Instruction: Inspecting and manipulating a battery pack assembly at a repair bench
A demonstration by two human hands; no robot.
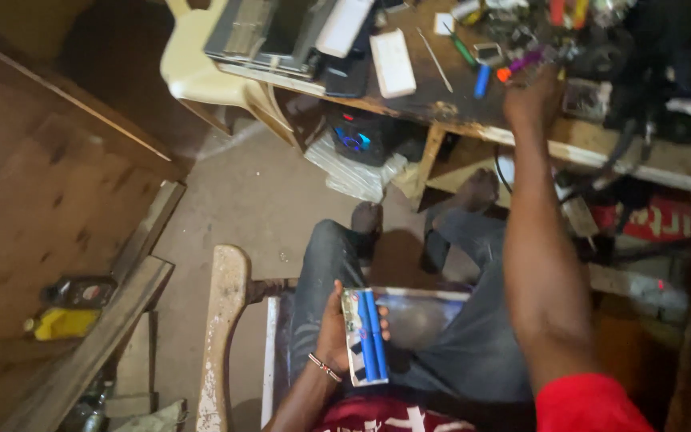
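Note:
My left hand (336, 330) rests over my lap and holds a flat pack of two blue cylindrical cells (369, 336) side by side, with a pale strip along its left edge. My right arm stretches forward to the wooden workbench (473, 120). My right hand (531, 94) is at the bench among small tools, next to an orange and purple tool (521, 64). Whether its fingers grip anything is blurred. A loose blue cell (482, 80) lies on the bench just left of that hand.
A white rectangular block (393, 62), a green-handled screwdriver (462, 50) and a cluttered pile of parts lie on the bench. A cream plastic chair (201, 72) carries a grey device. A dark speaker with blue light (355, 140) sits under the bench. A wooden panel lies left.

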